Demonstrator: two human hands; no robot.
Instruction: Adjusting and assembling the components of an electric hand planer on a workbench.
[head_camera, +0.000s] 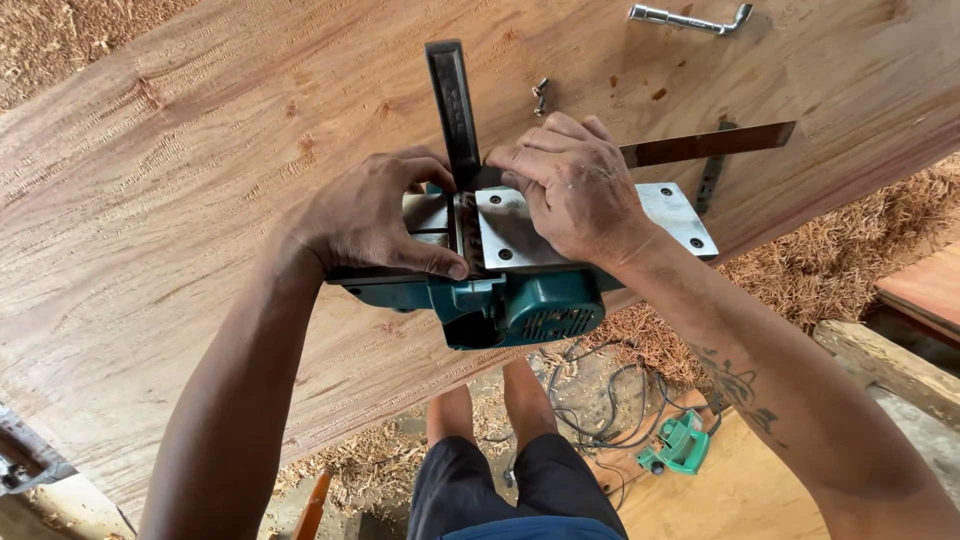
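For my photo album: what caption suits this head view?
Two hands, left and right, fit a dark blade into an upturned teal planer on a plank.

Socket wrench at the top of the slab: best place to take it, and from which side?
Take the socket wrench by its straight middle shaft, coming down from above. It lies flat on the wooden slab with bent ends either side, nothing close by. Both hands are on the upturned planer.

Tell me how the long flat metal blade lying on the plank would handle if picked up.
The blade looks thin, flat and metal: probably stiff, light, unlikely to roll. Lying flush on the plank, it may be awkward to lift, and its edge is likely sharp.
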